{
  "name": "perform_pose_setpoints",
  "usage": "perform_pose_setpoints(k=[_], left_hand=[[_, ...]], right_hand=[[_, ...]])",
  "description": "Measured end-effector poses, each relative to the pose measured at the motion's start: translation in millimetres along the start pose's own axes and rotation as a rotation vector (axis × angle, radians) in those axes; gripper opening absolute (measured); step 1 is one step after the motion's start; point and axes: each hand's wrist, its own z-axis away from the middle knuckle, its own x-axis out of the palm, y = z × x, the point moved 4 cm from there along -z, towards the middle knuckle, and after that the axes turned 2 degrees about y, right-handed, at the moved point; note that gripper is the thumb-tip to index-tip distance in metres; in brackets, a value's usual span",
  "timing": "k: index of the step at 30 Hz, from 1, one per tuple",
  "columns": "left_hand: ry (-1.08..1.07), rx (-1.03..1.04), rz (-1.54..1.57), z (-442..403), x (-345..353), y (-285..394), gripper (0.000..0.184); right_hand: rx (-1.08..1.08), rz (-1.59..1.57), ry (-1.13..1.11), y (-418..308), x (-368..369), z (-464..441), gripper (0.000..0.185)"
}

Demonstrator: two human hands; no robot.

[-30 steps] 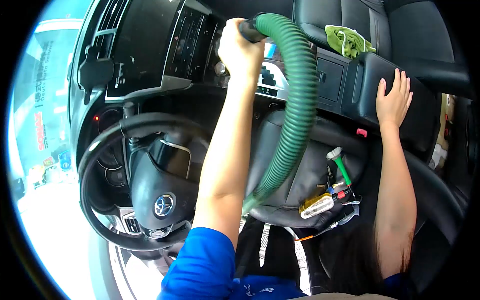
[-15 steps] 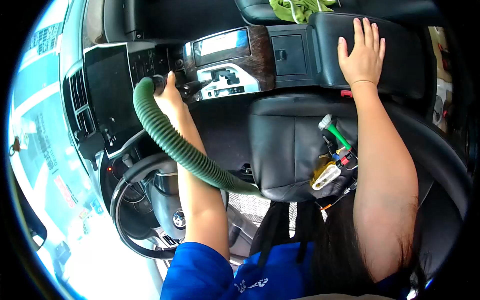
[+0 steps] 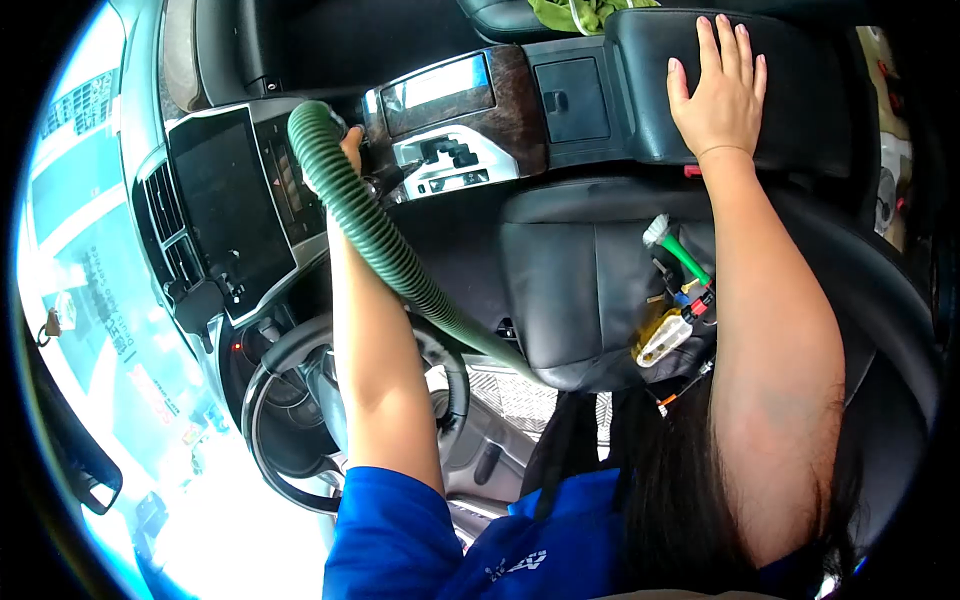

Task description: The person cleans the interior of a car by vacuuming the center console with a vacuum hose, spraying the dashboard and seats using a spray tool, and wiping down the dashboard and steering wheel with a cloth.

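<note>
Plainly — closed armrest [image 3: 808,112] beneath right hand [image 3: 718,108]

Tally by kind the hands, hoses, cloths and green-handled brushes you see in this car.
Hands: 2 (left hand, right hand)
Corrugated green hose: 1
Green cloth: 1
Green-handled brush: 1
Total: 5

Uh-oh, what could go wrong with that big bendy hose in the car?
The left hand, partly hidden, is at the end of the green hose, close to the screen and gear lever, so the hose might bump them.

The right arm reaches past the green-handled brush and could perhaps knock it.

The right hand rests on the armrest; it might slip if leaned on.
</note>
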Motion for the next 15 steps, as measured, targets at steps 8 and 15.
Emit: perform_pose_setpoints(k=[8,15], left_hand=[[0.036,-0.071,0.438,10,-17,3,0.033],[0.027,-0.196,0.666,13,-31,19,0.037]], right_hand=[[0.032,-0.157,-0.054,-9,-24,-6,0.062],[0.025,-0.17,-0.028,-6,-21,-6,0.062]])
